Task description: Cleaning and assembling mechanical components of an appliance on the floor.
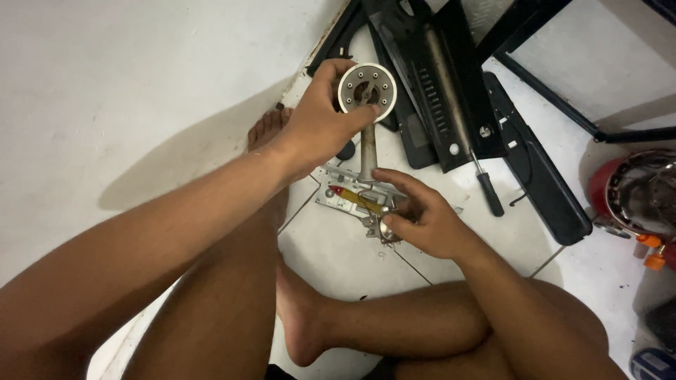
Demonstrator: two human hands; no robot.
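Head view: left hand (320,116) at 12 o'clock grips a round burner head (365,89); right hand (415,218) pinches the metal valve (377,226) beside a red-yellow tag (352,197).

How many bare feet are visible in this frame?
2. One foot lies on the floor behind the left hand; the other foot rests on the tiles below the right hand. None seem hidden.

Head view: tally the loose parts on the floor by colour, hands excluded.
Black panels: 3
Silver burner assembly: 1
Screwdriver: 1
Red round item: 1
Orange small pieces: 2
Total: 8
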